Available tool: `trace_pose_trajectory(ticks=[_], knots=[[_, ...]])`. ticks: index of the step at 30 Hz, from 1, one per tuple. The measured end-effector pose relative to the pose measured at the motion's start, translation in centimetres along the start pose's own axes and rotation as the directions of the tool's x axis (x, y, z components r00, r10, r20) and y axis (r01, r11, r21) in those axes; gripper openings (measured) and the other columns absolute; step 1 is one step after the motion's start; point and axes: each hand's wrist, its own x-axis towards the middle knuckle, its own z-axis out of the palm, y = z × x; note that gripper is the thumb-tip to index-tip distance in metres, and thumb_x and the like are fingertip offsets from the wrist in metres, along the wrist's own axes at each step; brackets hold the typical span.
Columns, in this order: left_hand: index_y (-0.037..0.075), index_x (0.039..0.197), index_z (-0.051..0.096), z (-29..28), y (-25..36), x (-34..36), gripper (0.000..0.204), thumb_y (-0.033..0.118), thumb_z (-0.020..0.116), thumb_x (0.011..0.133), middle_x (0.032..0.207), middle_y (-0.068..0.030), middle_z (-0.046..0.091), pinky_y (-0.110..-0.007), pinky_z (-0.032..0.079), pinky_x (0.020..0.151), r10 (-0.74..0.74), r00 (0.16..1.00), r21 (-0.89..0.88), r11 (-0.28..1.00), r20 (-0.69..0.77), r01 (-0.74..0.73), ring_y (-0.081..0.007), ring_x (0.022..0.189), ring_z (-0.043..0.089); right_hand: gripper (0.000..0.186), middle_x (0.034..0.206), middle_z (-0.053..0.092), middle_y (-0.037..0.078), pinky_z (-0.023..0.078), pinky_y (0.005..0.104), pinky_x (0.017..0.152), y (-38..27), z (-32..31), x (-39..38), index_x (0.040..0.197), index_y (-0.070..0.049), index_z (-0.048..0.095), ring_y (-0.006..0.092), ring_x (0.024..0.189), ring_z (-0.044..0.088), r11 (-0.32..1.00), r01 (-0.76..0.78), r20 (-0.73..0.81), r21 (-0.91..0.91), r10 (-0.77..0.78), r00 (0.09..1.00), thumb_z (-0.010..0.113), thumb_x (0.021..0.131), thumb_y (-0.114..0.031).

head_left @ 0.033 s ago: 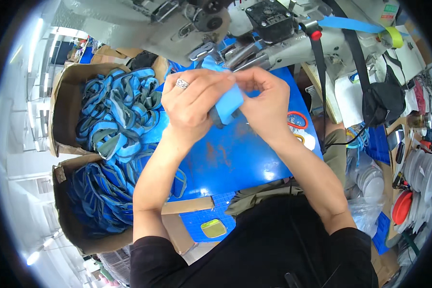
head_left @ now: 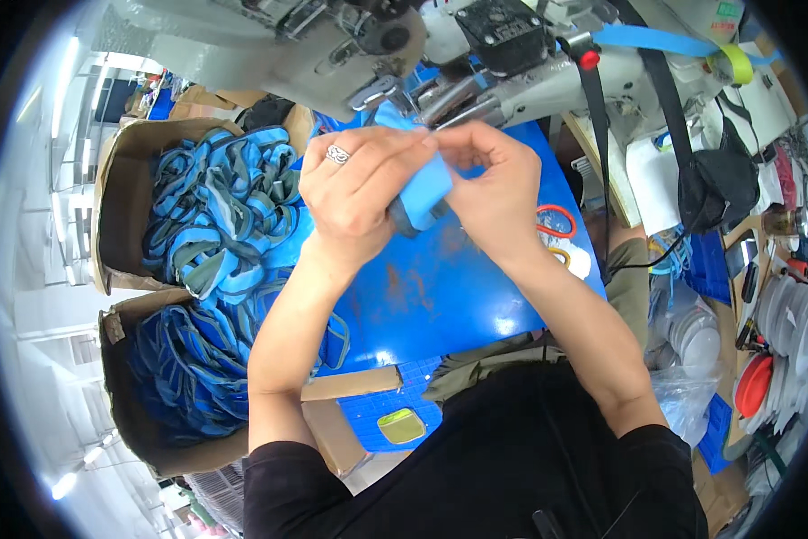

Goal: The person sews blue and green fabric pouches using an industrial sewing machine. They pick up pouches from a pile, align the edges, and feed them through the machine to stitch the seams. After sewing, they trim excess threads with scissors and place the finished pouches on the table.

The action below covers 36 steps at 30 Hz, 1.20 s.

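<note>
My left hand (head_left: 354,180), with a silver ring, is closed over a folded light blue fabric piece (head_left: 429,190) with a dark grey underside. My right hand (head_left: 498,189) grips the same piece from the right, thumb and index finger near its edge; some fingertips are hidden. Both hands are just below the metal guides (head_left: 458,97) of a grey sewing machine (head_left: 242,40), and the upper end of the fabric reaches up toward them. Red-handled scissors (head_left: 556,220) lie on the blue table (head_left: 404,287), right of my right hand.
Two cardboard boxes (head_left: 116,225) of blue and grey strips (head_left: 220,207) stand on the left. Black straps and a black pouch (head_left: 718,193) hang at right, beside a blue tape (head_left: 655,40). White spools or discs (head_left: 777,319) are stacked at far right. A cardboard strip (head_left: 350,382) lies below the table.
</note>
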Motion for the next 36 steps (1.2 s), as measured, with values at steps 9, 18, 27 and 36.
trace_pose_trajectory(ticks=[9,18,27,36], knots=[[0.006,0.101,0.074,0.2,0.1,-1.1,0.023,0.008,0.083,0.079,0.1,-0.0083,0.079,-0.033,0.049,0.087,-0.276,0.961,-0.284,0.921,0.003,0.265,-0.0212,0.092,0.074,0.023,0.087,0.071,0.01,0.058,0.0319,0.07,1.2,0.6,-0.8,0.094,-0.002,0.072,0.0209,0.077,0.073,0.967,0.23,-0.114,-0.107,-0.242,0.964,0.086,0.076,-0.005],[0.005,0.097,0.072,0.3,-0.5,-1.2,0.023,0.011,0.083,0.079,0.097,-0.0105,0.079,-0.033,0.049,0.088,-0.088,0.996,-0.289,0.954,0.002,0.085,-0.0232,0.09,0.075,0.022,0.084,0.069,0.009,0.057,0.0319,0.067,2.7,0.9,-1.7,0.091,-0.003,0.07,0.0217,0.076,0.072,0.952,0.261,-0.126,-0.162,-0.282,0.951,0.087,0.076,-0.005],[0.011,0.09,0.075,-0.1,0.2,-0.5,0.015,0.016,0.076,0.077,0.097,-0.0018,0.078,-0.031,0.043,0.085,0.032,0.999,-0.084,0.996,-0.01,-0.032,-0.0156,0.087,0.074,0.019,0.085,0.073,0.009,0.059,0.0295,0.07,2.8,1.3,-1.8,0.093,-0.001,0.071,0.0174,0.076,0.074,0.991,0.131,-0.126,-0.022,-0.133,0.983,0.083,0.078,0.0],[0.012,0.091,0.077,0.3,0.0,-0.2,0.017,0.013,0.075,0.074,0.1,-0.0009,0.078,-0.033,0.04,0.087,0.019,1.0,-0.05,0.999,-0.002,-0.02,-0.0133,0.089,0.074,0.023,0.087,0.076,0.009,0.058,0.0268,0.071,1.4,0.0,-0.9,0.1,0.001,0.075,0.0132,0.077,0.073,0.985,-0.097,-0.005,0.141,0.099,0.995,0.076,0.077,0.0]])
